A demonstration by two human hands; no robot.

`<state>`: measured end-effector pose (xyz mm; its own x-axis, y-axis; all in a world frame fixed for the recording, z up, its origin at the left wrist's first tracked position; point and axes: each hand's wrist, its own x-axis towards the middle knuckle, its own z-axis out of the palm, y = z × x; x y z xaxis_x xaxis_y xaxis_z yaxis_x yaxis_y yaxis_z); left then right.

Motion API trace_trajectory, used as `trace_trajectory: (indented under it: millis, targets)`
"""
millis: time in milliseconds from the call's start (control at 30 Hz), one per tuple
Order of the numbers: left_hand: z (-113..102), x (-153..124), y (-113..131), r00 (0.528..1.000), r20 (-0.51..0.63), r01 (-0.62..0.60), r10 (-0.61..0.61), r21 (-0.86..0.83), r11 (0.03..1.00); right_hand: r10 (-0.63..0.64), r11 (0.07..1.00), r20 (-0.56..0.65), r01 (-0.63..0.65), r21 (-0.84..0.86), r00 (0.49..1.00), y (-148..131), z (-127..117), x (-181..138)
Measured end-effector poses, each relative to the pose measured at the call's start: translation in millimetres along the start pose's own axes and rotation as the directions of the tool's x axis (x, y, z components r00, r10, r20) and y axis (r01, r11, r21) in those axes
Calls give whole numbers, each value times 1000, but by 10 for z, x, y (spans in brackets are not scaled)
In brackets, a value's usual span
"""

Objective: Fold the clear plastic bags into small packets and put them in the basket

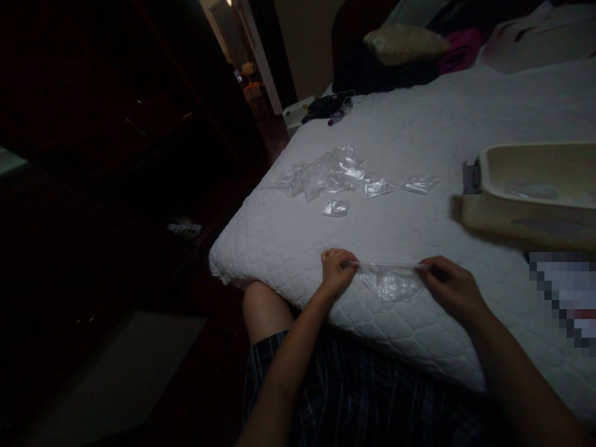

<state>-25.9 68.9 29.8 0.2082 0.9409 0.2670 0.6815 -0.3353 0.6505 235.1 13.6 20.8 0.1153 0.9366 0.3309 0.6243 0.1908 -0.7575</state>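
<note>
A clear plastic bag (392,283) is stretched between my hands over the near edge of the bed. My left hand (338,270) pinches one end of its straight top edge. At the other end, my right hand (447,282) grips the same edge, fingers closed. The bag's body hangs crumpled below that line, just above the white quilt (288,242). Beyond my hands lies a loose heap of clear plastic bags (328,172). Several single bags rest close by, among them one folded bag (335,207) and another bag (419,184) farther right.
A beige plastic bin (526,214) with clear plastic inside stands on the bed at right. Pillows (405,45) and dark cloth lie at the far end. A small bottle (341,114) rests near the far left edge. Dark furniture (116,124) fills the left side.
</note>
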Motion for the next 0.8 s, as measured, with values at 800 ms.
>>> trace_trajectory:
  millis: [800]
  targets:
    - [11,-145,-16,966,25,-260,259,93,961,-634,575,145,588,-569,760,-696,227,-515]
